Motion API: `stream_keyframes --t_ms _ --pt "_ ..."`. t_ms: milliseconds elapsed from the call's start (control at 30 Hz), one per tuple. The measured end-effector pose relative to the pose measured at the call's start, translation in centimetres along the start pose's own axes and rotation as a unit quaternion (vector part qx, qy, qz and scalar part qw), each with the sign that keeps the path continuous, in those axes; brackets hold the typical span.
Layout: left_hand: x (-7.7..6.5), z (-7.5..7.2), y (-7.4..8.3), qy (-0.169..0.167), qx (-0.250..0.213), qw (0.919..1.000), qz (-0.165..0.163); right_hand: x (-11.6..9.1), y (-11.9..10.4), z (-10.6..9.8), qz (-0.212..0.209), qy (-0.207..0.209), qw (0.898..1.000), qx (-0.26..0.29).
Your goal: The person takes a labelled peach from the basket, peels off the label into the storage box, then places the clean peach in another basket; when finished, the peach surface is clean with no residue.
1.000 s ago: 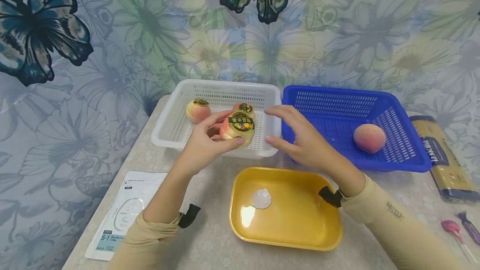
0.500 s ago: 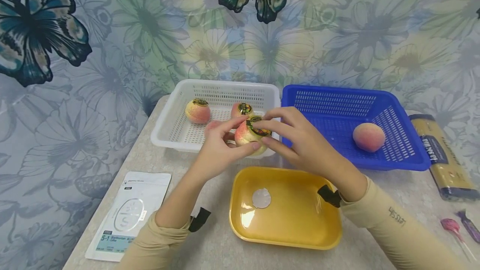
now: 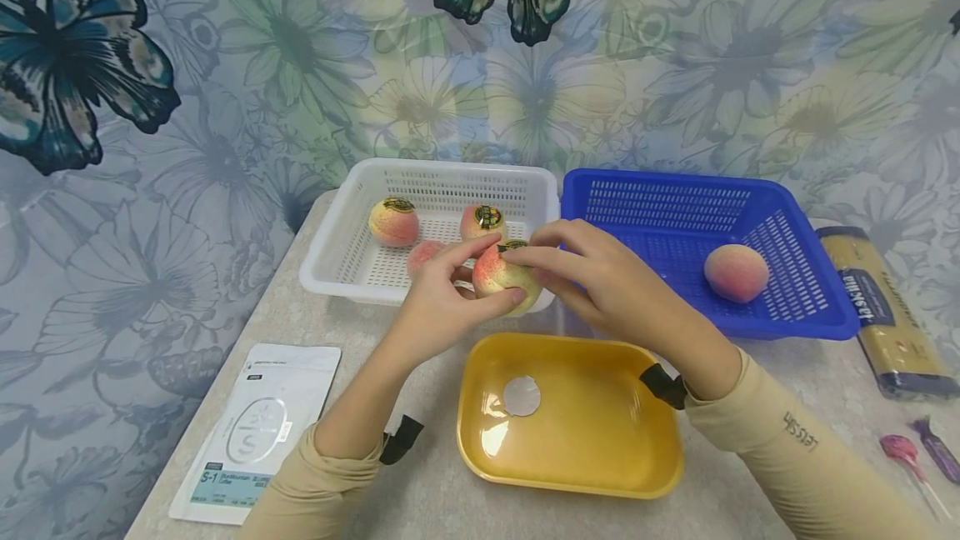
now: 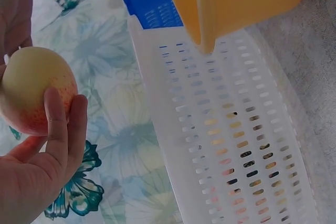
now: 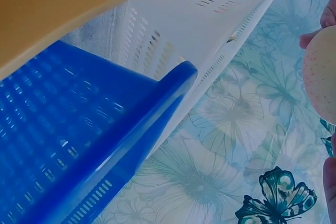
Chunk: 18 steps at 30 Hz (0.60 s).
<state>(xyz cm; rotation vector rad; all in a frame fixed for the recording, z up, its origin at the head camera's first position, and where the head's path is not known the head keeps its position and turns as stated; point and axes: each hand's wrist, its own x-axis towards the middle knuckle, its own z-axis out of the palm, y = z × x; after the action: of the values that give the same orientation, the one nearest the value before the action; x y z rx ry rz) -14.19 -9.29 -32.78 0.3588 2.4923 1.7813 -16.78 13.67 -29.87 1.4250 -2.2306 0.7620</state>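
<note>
My left hand (image 3: 438,298) grips a yellow-and-red peach (image 3: 498,280) from its left side, over the front rim of the white basket (image 3: 324,252). A dark printed sticker (image 3: 513,245) shows at the top of that peach. The curled fingers of my right hand (image 3: 607,277) are at the sticker and cover part of it; the thumb is mostly hidden. In the left wrist view, the held peach (image 4: 39,90) shows its plain side, with left-hand fingers pressed on it. Two stickered peaches and a third pinkish one (image 3: 425,255), partly hidden by my left hand, lie in the white basket.
A blue basket (image 3: 637,227) stands to the right with one peach (image 3: 735,273), no sticker showing. In front, a yellow tray (image 3: 592,448) holds a whitish round piece (image 3: 522,396). A white pouch (image 3: 255,440) lies left; a gold pack (image 3: 888,315) and a lollipop (image 3: 900,447) lie right.
My left hand has carried the peach rightward and turned it. My right hand has come from apart onto the sticker, its fingers now drawn in closer.
</note>
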Motion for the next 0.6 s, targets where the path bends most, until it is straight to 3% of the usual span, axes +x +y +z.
stream_keyframes --t_ms 300,600 --pt "-0.16 0.10 0.18 0.019 0.015 0.9994 0.025 -0.03 0.02 -0.08 0.025 0.034 0.999 0.018" --pt "-0.44 0.25 0.07 0.010 0.015 0.9993 0.033 0.10 0.31 -0.57 0.030 0.062 0.998 0.009"
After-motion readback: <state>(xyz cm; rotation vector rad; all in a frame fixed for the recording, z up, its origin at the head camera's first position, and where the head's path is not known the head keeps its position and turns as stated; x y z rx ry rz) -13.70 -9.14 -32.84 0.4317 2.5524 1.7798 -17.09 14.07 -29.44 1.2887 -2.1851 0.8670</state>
